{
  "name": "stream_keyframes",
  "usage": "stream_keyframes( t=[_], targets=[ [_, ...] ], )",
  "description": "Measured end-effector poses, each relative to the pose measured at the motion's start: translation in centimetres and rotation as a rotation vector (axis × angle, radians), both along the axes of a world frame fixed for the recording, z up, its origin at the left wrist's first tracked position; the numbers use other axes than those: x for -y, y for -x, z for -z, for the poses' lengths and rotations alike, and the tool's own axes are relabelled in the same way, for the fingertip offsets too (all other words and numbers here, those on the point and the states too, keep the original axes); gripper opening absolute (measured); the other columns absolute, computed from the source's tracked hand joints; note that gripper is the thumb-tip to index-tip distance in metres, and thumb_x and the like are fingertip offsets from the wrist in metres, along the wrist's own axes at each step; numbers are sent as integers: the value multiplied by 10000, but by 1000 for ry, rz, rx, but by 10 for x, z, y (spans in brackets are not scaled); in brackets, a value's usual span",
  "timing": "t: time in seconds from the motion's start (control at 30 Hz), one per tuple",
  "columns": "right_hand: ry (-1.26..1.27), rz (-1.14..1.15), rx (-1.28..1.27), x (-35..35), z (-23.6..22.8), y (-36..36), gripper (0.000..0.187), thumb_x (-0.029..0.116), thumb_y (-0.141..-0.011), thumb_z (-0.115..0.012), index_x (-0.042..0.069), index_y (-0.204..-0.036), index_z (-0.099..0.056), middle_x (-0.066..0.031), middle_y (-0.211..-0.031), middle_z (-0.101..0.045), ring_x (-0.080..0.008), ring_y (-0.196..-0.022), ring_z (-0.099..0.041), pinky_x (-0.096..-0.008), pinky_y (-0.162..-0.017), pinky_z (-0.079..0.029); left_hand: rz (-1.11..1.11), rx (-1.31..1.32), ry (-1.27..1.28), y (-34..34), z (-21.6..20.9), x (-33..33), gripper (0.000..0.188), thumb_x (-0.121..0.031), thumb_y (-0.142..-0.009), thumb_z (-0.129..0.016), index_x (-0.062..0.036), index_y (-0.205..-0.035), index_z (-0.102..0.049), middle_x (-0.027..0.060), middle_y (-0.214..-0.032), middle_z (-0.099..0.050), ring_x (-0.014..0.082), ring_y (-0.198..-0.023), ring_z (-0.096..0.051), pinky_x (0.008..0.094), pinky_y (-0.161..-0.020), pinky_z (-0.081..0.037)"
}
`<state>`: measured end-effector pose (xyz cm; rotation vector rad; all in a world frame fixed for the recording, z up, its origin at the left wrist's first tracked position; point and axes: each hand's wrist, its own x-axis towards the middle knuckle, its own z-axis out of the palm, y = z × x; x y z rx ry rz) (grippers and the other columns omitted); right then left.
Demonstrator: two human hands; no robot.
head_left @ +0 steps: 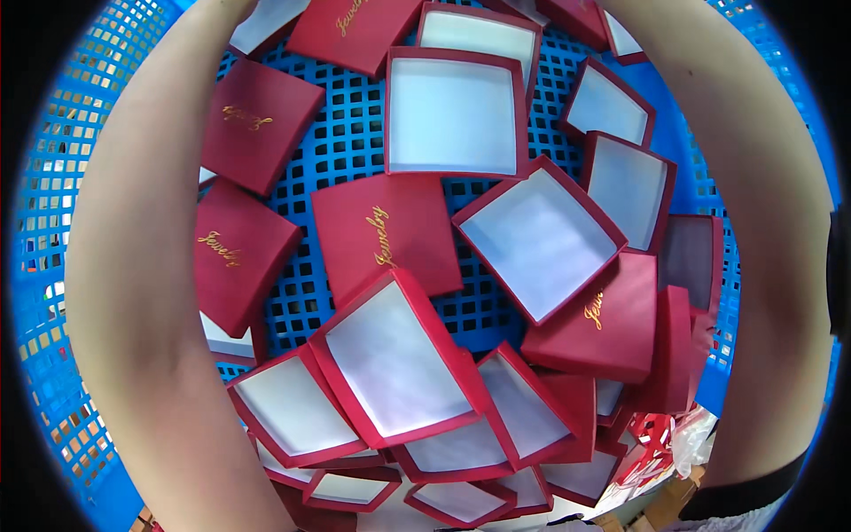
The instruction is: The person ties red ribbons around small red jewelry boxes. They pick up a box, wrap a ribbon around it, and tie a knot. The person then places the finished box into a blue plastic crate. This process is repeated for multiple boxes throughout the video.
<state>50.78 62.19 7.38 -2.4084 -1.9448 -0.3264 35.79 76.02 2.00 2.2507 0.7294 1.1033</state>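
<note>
Both of my forearms reach up along the sides of the picture and leave it at the top edge, so neither hand shows. Near my left wrist lie a white-lined box half [270,19] and a red lid with gold lettering [355,31]. A red box piece [576,18] and another white-lined piece [624,37] are close to my right wrist. Between my arms, several red jewelry box lids and open box halves lie loosely, among them an open square one [454,111], a face-down lid [386,235] and a tilted open half [399,359]. What my hands hold is hidden.
A blue plastic basket [337,115] with a perforated floor and walls contains the boxes. They pile up thickest at the near side, overlapping one another. Beyond the near right rim are clear plastic wrap [691,439] and red-and-white scraps [643,457].
</note>
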Motion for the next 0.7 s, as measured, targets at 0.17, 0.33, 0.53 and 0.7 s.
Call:
stream_keyframes(
  t=[0.17,0.33,0.53,0.7],
  targets=[
    [232,132,-167,10,-20,8,402,279,-606,-616,10,-904,-594,-165,-919,-583,-285,-835,-561,-352,-750,-452,-84,-453,304,5,-21,38,323,-196,-774,-559,-26,-1046,-526,120,-878,-599,190,-801,-558,288,-727,-424],
    [504,-141,-174,30,-21,24,208,150,-679,-504,31,-799,-627,-183,-810,-596,-289,-762,-578,-362,-680,-448,294,-409,261,45,21,50,222,-152,-822,-508,-44,-1015,-501,-2,-876,-547,72,-831,-481,222,-744,-408],
    [1173,-425,-25,88,-35,59,224,238,-651,-602,45,-761,-629,-150,-688,-586,-316,-694,-562,-390,-634,-442,655,-609,787,87,-23,159,203,-82,-773,-563,-22,-959,-505,4,-862,-527,78,-837,-473,233,-769,-399],
    [1227,-585,-114,122,-61,100,279,301,-704,-589,51,-820,-632,-135,-798,-603,-304,-773,-565,-383,-674,-447,1167,-955,496,88,-77,174,570,-144,-643,-699,-3,-1128,-436,88,-1156,-443,207,-1078,-421,312,-915,-340]
  ],
)
